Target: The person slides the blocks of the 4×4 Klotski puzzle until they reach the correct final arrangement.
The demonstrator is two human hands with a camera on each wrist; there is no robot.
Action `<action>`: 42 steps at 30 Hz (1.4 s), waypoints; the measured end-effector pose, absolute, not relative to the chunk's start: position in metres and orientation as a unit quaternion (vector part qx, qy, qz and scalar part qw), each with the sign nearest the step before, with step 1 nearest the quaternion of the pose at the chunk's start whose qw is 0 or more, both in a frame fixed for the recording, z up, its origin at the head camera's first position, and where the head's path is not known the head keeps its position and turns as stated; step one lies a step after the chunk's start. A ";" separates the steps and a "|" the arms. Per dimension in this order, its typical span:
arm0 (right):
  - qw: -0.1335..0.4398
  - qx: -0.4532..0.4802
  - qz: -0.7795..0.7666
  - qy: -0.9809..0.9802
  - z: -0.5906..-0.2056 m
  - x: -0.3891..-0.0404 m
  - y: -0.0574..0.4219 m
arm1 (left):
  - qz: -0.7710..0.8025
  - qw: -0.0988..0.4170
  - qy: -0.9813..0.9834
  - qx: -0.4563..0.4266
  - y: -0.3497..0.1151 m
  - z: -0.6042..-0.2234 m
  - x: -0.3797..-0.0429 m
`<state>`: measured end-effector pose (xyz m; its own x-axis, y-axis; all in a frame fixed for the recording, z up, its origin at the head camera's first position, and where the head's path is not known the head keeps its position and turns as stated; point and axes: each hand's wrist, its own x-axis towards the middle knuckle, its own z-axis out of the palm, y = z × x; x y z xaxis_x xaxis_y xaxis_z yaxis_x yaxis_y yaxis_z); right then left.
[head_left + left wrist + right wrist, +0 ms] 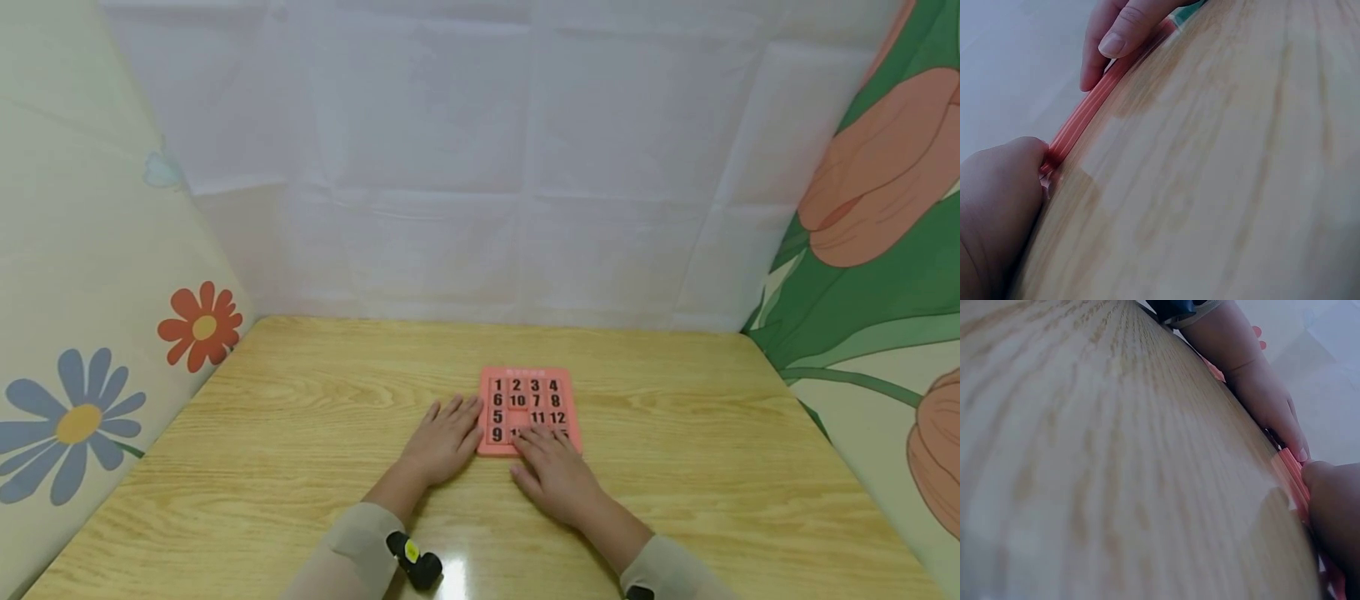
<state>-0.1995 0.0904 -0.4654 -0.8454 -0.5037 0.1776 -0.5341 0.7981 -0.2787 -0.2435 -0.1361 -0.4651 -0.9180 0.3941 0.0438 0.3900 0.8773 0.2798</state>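
A pink sliding number puzzle (528, 374) lies flat on the table, its black-numbered tiles facing up. The top row reads 1, 2, 3, 4 and the second 6, 10, 7, 8. In the third row a gap sits between 5 and 11. My left hand (444, 442) rests flat against the puzzle's left edge, fingers extended. My right hand (557, 477) reaches over the bottom edge, its fingertips on the bottom-row tiles, partly hiding those right of the 9. Both wrist views show the puzzle's side edge (1082, 117) low on the wood, between the hands.
The wood-grain table (300, 417) surrounds the puzzle. A white cloth (480, 167) hangs behind it, with flower-printed panels at left and right. A black strap device (416, 560) with a yellow spot is on the left sleeve (352, 550).
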 end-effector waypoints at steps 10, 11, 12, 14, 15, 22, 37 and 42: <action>0.049 0.279 0.169 -0.944 -0.465 -0.198 0.090 | 0.143 0.006 0.969 0.202 -0.137 -0.465 -0.243; 0.050 0.279 0.170 -0.944 -0.465 -0.198 0.090 | 0.144 0.006 0.969 0.202 -0.137 -0.465 -0.243; 0.051 0.280 0.169 -0.944 -0.465 -0.198 0.090 | 0.144 0.006 0.969 0.202 -0.137 -0.465 -0.243; 0.052 0.278 0.168 -0.945 -0.466 -0.198 0.090 | 0.142 0.006 0.969 0.202 -0.137 -0.465 -0.243; 0.052 0.276 0.167 -0.945 -0.466 -0.198 0.090 | 0.141 0.005 0.969 0.202 -0.137 -0.465 -0.243; 0.063 0.270 0.184 -0.943 -0.463 -0.198 0.089 | 0.141 0.002 0.969 0.204 -0.138 -0.465 -0.243; 0.078 0.241 0.179 -0.951 -0.464 -0.217 0.086 | 0.138 0.003 0.969 0.204 -0.137 -0.465 -0.244; 0.067 0.232 0.176 -0.954 -0.463 -0.226 0.082 | 0.138 0.004 0.969 0.206 -0.137 -0.465 -0.243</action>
